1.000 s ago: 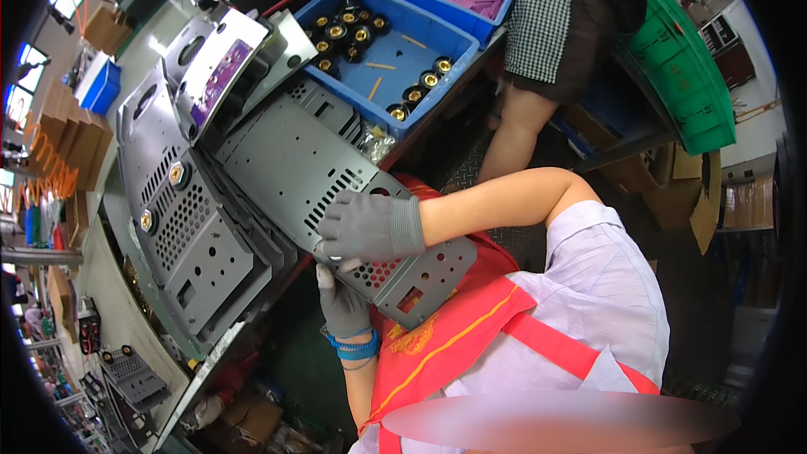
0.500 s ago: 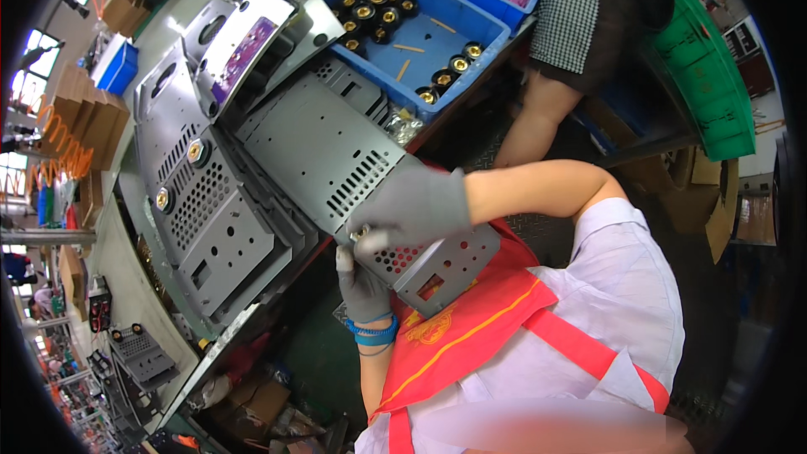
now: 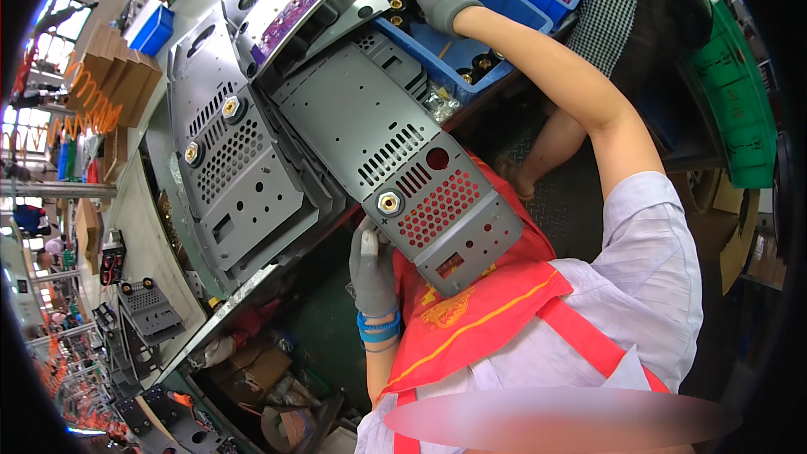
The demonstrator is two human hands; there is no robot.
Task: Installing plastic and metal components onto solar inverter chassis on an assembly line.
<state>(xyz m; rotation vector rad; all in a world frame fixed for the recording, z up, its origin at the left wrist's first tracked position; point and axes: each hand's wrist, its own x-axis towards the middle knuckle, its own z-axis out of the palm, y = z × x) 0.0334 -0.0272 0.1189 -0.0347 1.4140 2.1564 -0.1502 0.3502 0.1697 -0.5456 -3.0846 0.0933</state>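
A grey perforated metal panel (image 3: 353, 118) slants from the bench over my lap. Near its left edge sits a brass-centred fitting with a hex nut (image 3: 390, 203). My left hand (image 3: 374, 273), gloved in grey, is closed at the panel's left edge below that fitting, some fingers hidden beneath. Farther off, my gloved right hand (image 3: 441, 7) reaches into a blue bin (image 3: 496, 2), its fingertips drawn together on one of the black, brass-centred fittings (image 3: 397, 3). More of these fittings (image 3: 481, 63) lie near the bin's right end.
Left of my panel lies a stack of similar panels (image 3: 244, 219), the top one bearing two brass fittings (image 3: 232, 108). A bracket with a purple label (image 3: 286, 25) stands behind. Another person's arm (image 3: 551, 155) hangs beyond the bench edge, near a green bin (image 3: 740, 101).
My right hand has left the panel and moved away into the blue bin, uncovering the fitting and hex nut. My left hand stays at the panel's edge. The whole view has shifted slightly.
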